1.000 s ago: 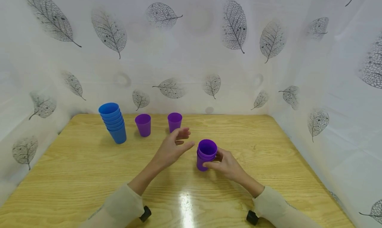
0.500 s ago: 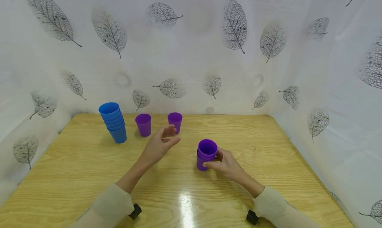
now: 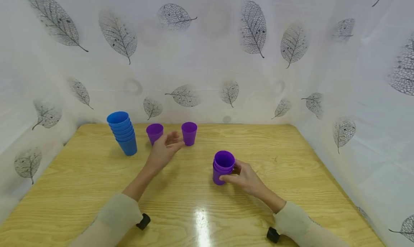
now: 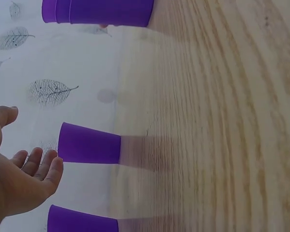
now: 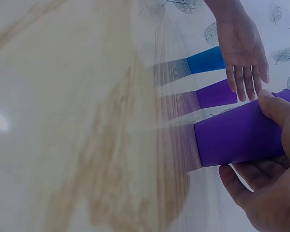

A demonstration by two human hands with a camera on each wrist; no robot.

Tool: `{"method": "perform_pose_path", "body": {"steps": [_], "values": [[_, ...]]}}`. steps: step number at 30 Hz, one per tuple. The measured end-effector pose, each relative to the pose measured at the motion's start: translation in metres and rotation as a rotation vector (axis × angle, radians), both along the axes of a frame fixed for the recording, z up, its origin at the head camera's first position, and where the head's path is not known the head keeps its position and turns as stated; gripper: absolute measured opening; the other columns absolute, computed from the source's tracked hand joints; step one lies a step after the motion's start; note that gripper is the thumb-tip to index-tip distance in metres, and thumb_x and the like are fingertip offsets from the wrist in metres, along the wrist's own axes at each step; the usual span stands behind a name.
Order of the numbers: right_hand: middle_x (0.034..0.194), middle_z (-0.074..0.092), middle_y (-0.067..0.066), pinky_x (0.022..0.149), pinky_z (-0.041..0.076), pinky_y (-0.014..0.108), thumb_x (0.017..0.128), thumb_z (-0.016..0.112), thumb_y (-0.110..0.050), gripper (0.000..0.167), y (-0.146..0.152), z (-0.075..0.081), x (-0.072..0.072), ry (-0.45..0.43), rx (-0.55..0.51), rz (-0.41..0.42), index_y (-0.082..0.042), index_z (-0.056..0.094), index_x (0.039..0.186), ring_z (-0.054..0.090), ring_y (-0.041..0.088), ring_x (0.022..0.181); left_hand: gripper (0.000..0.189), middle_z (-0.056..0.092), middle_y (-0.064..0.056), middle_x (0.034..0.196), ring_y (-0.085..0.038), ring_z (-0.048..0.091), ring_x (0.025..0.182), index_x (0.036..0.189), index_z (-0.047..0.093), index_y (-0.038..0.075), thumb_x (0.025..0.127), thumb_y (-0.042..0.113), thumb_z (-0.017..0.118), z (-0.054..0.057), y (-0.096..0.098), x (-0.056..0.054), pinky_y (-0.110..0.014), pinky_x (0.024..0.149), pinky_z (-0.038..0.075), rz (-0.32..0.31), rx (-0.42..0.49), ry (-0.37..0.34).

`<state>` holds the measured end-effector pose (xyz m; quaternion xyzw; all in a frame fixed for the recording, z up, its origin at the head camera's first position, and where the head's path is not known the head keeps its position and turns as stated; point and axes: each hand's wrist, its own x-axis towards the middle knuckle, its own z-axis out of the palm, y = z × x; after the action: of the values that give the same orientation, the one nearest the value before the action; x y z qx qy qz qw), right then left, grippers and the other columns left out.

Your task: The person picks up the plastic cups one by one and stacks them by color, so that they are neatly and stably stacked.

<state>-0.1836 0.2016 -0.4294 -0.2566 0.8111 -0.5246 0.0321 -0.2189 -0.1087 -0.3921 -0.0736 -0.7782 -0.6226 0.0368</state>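
My right hand [image 3: 247, 177] grips a short stack of nested purple cups [image 3: 223, 168] from the right side, thumb in front. In the right wrist view the bottom of the purple stack [image 5: 241, 135] sits at the table surface. My left hand [image 3: 161, 150] is in the air with its fingers apart and nothing in them. It overlaps the lower part of one upright purple cup [image 3: 154, 131] in the head view. Just right of its fingertips stands another upright purple cup [image 3: 189, 134]. The left wrist view shows the left fingers [image 4: 52, 175] near a purple cup's rim.
A tall stack of nested blue cups [image 3: 123, 132] stands at the back left of the wooden table [image 3: 275, 204]. A white curtain [image 3: 207, 60] with a leaf print rises behind the table's far edge and along both sides.
My left hand has moved left and away from the held purple stack, past the right purple cup to in front of the left one. The right hand and its stack stay put.
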Motion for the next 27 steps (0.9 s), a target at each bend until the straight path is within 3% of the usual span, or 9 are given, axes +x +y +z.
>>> {"method": "perform_pose_path", "body": {"steps": [9, 16, 27], "values": [[0.12, 0.072, 0.015, 0.09, 0.06, 0.034, 0.087, 0.083, -0.01, 0.054, 0.0, 0.0, 0.0, -0.001, 0.007, 0.001, 0.002, 0.061, 0.136, 0.07, 0.021, 0.104, 0.066, 0.051, -0.025, 0.148, -0.037, 0.05, 0.136, 0.149, 0.043, -0.007, 0.098, 0.022, 0.073, -0.009, -0.001, -0.016, -0.046, 0.115, 0.044, 0.039, -0.01, -0.036], [0.12, 0.072, 0.015, 0.089, 0.06, 0.034, 0.087, 0.082, -0.009, 0.054, 0.001, -0.001, 0.0, 0.0, -0.001, -0.001, 0.002, 0.061, 0.136, 0.07, 0.02, 0.104, 0.077, 0.044, -0.022, 0.156, -0.037, 0.044, 0.143, 0.157, 0.032, -0.006, 0.097, 0.023, 0.073, -0.013, 0.005, -0.029, -0.047, 0.118, 0.039, 0.051, -0.003, -0.075], [0.12, 0.072, 0.016, 0.089, 0.061, 0.034, 0.088, 0.082, -0.009, 0.054, 0.0, 0.0, 0.0, -0.008, -0.008, -0.001, 0.003, 0.06, 0.136, 0.07, 0.02, 0.103, 0.086, 0.034, -0.023, 0.162, -0.039, 0.037, 0.147, 0.16, 0.024, -0.005, 0.096, 0.021, 0.075, -0.021, 0.01, -0.051, -0.047, 0.122, 0.033, 0.054, -0.033, -0.08]]}}
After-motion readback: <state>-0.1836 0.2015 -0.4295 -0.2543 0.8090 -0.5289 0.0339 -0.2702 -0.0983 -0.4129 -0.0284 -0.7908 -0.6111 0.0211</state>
